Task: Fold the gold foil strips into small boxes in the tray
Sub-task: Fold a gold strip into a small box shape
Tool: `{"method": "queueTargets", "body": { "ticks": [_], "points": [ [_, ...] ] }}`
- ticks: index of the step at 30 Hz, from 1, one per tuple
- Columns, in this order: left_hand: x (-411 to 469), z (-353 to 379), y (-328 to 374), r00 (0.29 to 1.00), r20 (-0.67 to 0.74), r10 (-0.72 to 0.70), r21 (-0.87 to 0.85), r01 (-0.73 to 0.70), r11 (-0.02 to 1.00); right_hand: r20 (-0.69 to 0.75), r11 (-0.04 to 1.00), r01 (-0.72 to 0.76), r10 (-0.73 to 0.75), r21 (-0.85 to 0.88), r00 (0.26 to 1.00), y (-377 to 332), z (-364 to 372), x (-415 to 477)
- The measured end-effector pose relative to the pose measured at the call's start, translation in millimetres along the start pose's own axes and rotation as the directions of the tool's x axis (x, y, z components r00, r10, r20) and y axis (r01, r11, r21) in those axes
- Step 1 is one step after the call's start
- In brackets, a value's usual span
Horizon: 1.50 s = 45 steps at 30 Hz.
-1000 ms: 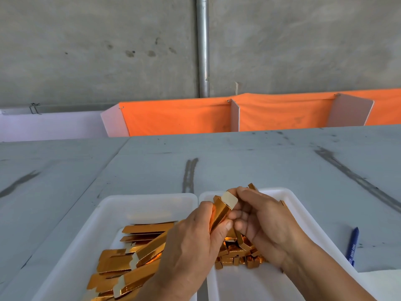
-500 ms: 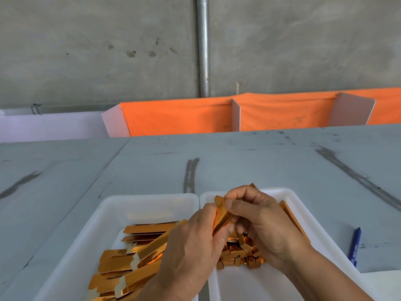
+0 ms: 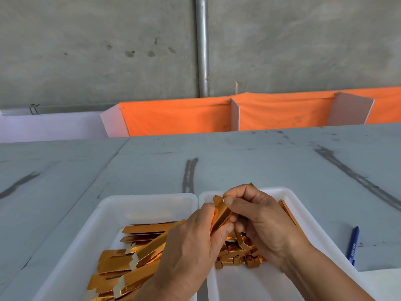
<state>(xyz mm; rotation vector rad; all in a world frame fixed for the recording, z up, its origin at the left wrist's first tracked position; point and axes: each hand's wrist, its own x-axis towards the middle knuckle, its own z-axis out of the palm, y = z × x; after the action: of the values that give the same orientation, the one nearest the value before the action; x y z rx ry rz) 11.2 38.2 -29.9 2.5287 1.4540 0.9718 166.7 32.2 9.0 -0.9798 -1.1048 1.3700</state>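
Observation:
Both hands hold one gold foil strip (image 3: 221, 216) above the gap between two white trays. My left hand (image 3: 191, 246) grips its lower part and also holds several flat strips that point down-left. My right hand (image 3: 260, 218) pinches the strip's top end with thumb and forefinger. Flat gold strips (image 3: 121, 263) lie piled in the left tray (image 3: 130, 203). Small folded gold boxes (image 3: 238, 255) lie in the right tray (image 3: 288, 196), partly hidden under my right hand.
A blue pen (image 3: 352, 246) lies on the grey table (image 3: 260, 159) right of the right tray. A white sheet (image 3: 382, 283) shows at the bottom right. Orange cloth dividers (image 3: 178, 118) stand along the table's far edge before a concrete wall.
The white tab at the strip's top end has been folded down and is now covered by my right thumb and forefinger. Both hands stay in place over the trays.

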Motion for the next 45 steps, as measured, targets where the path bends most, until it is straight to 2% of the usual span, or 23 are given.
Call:
{"method": "queueTargets", "body": {
  "ticks": [8,17,21,24,36,41,45],
  "points": [
    [1.3,-3.9,0.7,1.0,0.006,-0.027,-0.003,0.027,1.0,-0.018,0.996,0.036,-0.038,-0.085,0.999,-2.8,-1.3,-2.8],
    [2.2,-7.7,2.4,0.999,-0.043,0.014,0.17,-0.007,0.985,-0.036,0.998,0.043,-0.045,-0.051,0.998,-1.6,0.5,-1.9],
    [1.2,-5.0,3.4,1.0,-0.009,-0.027,0.223,0.028,0.974,-0.06,0.988,0.098,-0.105,-0.117,0.993,1.9,2.4,-1.7],
    [2.4,-4.9,2.7,0.997,-0.005,-0.073,0.184,0.072,0.98,-0.033,0.981,0.11,-0.117,-0.159,0.993,2.8,1.7,-2.2],
    [0.8,-6.3,4.5,0.996,-0.049,-0.078,0.176,0.086,0.981,-0.053,0.998,0.062,-0.063,-0.019,0.997,5.1,1.6,0.7],
    [0.9,-5.1,5.3,0.994,-0.034,-0.106,0.193,0.111,0.975,-0.061,0.979,0.122,-0.133,-0.162,0.989,6.8,1.7,-0.7],
    [2.3,-7.3,4.3,0.99,-0.022,-0.142,0.172,0.143,0.975,-0.014,0.952,0.165,-0.174,-0.257,0.985,6.1,4.1,-4.6]
  ]
}}
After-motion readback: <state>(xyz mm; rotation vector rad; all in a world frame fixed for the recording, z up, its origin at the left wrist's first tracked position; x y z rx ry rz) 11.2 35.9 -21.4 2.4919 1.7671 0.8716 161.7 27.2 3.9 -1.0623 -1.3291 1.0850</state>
